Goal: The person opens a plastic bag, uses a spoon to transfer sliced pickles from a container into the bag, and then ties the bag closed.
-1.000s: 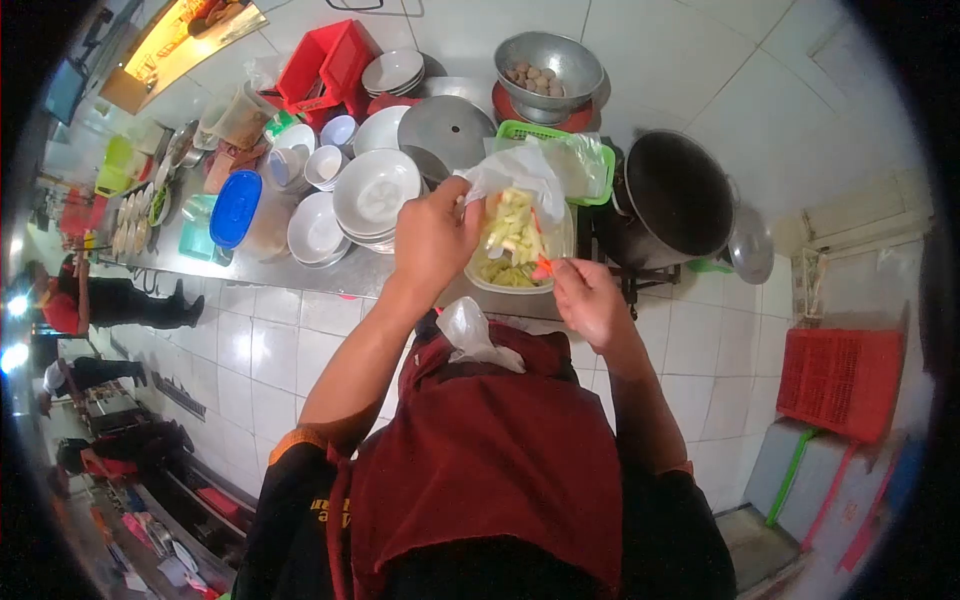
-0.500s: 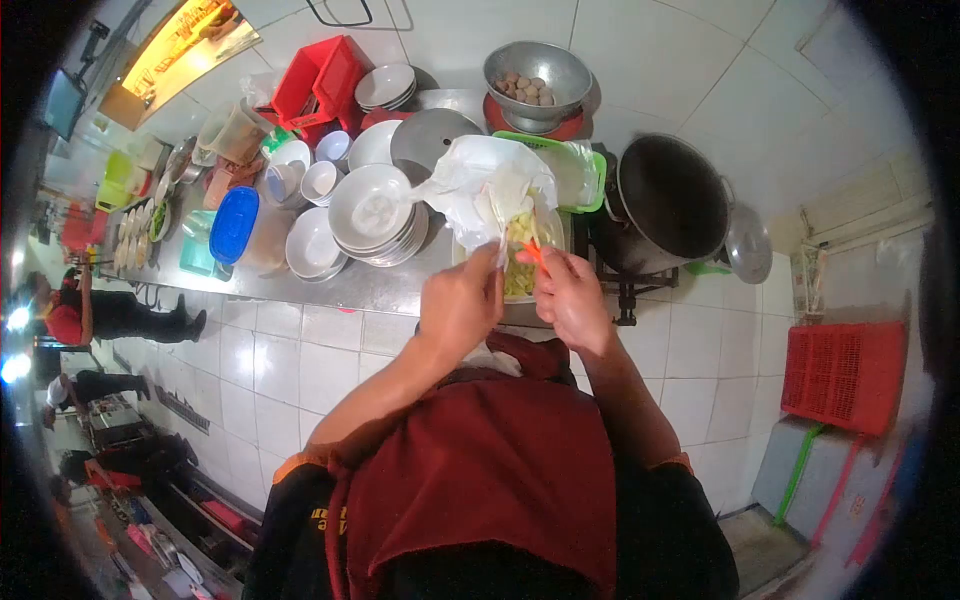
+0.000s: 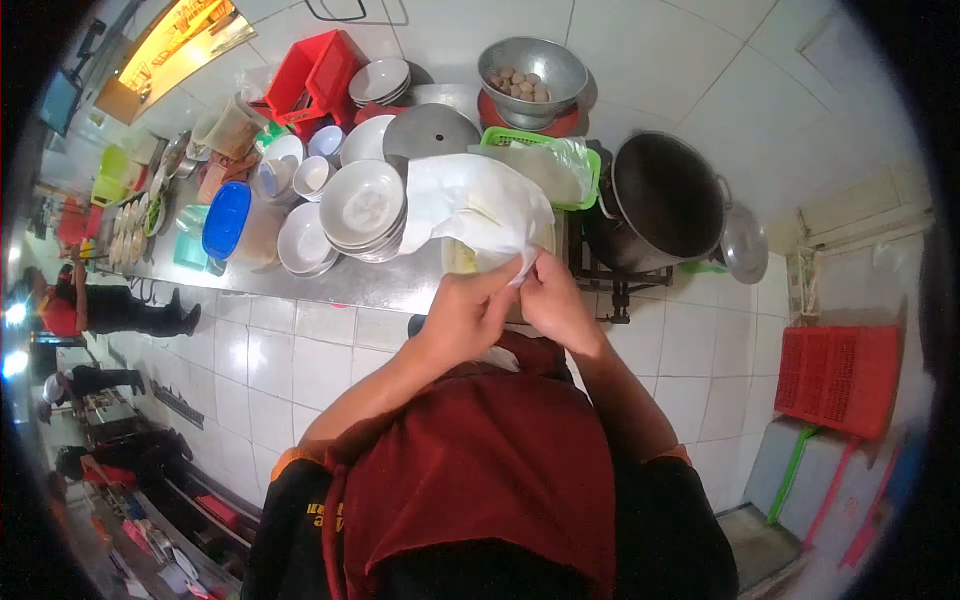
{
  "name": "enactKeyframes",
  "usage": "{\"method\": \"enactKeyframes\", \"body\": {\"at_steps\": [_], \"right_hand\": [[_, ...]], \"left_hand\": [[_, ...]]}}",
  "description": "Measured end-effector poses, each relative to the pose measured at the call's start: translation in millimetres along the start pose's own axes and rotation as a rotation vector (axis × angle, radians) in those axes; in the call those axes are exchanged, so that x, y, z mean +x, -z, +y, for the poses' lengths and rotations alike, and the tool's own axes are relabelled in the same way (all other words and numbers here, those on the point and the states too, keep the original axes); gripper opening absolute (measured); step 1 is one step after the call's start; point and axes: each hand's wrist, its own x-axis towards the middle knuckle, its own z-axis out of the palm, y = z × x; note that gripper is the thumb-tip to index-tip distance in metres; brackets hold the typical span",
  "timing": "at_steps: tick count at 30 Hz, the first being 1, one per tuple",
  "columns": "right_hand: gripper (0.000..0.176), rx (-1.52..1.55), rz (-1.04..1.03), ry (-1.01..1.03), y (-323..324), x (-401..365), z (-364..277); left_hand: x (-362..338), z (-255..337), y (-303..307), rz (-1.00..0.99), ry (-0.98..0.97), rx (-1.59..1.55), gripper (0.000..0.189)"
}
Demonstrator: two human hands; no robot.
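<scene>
A white sheet [image 3: 470, 200], cloth or paper, lies spread over a pale container [image 3: 455, 262] of yellow-green pieces at the counter's front edge. My left hand [image 3: 468, 310] pinches the sheet's near edge. Close against it, my right hand [image 3: 555, 305] grips the same edge, its fingers curled. Most of the container's contents are hidden under the sheet. Just left of the sheet stands a stack of white bowls [image 3: 362, 205].
A large dark pot [image 3: 668, 200] stands on a stove at the right. Behind are a metal colander [image 3: 533, 80], a green basket [image 3: 590, 165] and a red bin [image 3: 312, 85]. A blue-lidded tub [image 3: 228, 222] is left. People stand at the far left.
The white sheet has been pulled forward and spread over more of the container. The orange item that was at my right hand no longer shows.
</scene>
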Motion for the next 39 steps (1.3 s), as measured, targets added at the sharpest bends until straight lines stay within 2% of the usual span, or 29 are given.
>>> {"method": "enactKeyframes", "body": {"at_steps": [2, 3, 6, 7, 8, 10, 11, 13, 14, 16, 17, 18, 19, 20, 22, 23, 27, 30, 33, 35, 39], "right_hand": [[0.017, 0.583, -0.216, -0.505, 21, 3, -28], [0.013, 0.867, -0.223, -0.573, 29, 3, -42], [0.013, 1.044, -0.279, -0.615, 43, 9, -45], [0.013, 1.015, -0.274, -0.602, 45, 11, -46], [0.013, 1.012, -0.276, -0.603, 48, 13, -43], [0.015, 1.203, -0.334, -0.480, 50, 20, -33], [0.015, 1.199, -0.341, -0.481, 46, 23, -30], [0.012, 1.036, -0.220, -0.413, 34, 27, -26], [0.012, 1.034, -0.225, -0.413, 31, 26, -30], [0.014, -0.547, -0.030, 0.103, 27, 24, -44], [0.018, -0.525, -0.106, -0.041, 30, 23, -59], [0.018, -0.526, -0.113, -0.033, 33, 22, -67], [0.020, -0.662, -0.152, 0.040, 37, 21, -72], [0.024, -0.796, -0.192, 0.112, 40, 18, -77], [0.025, -0.851, -0.230, 0.136, 41, 13, -89], [0.026, -0.906, -0.258, 0.154, 41, 11, -95], [0.022, -0.909, -0.221, 0.343, 50, 3, -119], [0.020, -0.772, -0.348, 0.459, 51, 7, -130], [0.019, -0.720, -0.367, 0.399, 39, 18, -126], [0.017, -0.703, -0.520, 0.365, 30, 25, -115], [0.018, -0.669, -0.669, 0.258, 25, 41, -107]], "left_hand": [[-7, 6, 13, -0.095, 0.142, -0.116, 0.031], [-7, 11, 17, -0.069, 0.164, -0.127, 0.029], [-18, 2, 25, -0.006, 0.196, -0.068, 0.030], [-20, 5, 33, -0.087, 0.280, 0.000, 0.030], [-22, 6, 35, -0.084, 0.281, 0.000, 0.030], [-25, 7, 39, -0.226, 0.360, 0.084, 0.030], [-26, 9, 38, -0.219, 0.362, 0.084, 0.030], [-26, 15, 36, -0.210, 0.208, -0.099, 0.026], [-26, 17, 37, -0.205, 0.209, -0.099, 0.026], [-23, 21, 43, 0.032, 0.329, -0.245, 0.027], [-19, 25, 50, 0.039, 0.333, -0.243, 0.027], [-11, 30, 59, 0.144, 0.448, -0.369, 0.028], [-4, 33, 66, 0.252, 0.558, -0.496, 0.029], [-1, 32, 71, 0.263, 0.559, -0.495, 0.029], [1, 31, 80, 0.333, 0.450, -0.672, 0.031], [1, 37, 85, 0.360, 0.445, -0.631, 0.033], [1, 50, 110, 0.337, 0.306, -0.597, 0.035], [-6, 62, 130, 0.329, 0.359, -0.639, 0.035], [-22, 52, 143, 0.374, 0.472, -0.610, 0.036], [-32, 43, 142, 0.383, 0.538, -0.617, 0.037], [-43, 25, 130, 0.441, 0.688, -0.726, 0.038]]}}
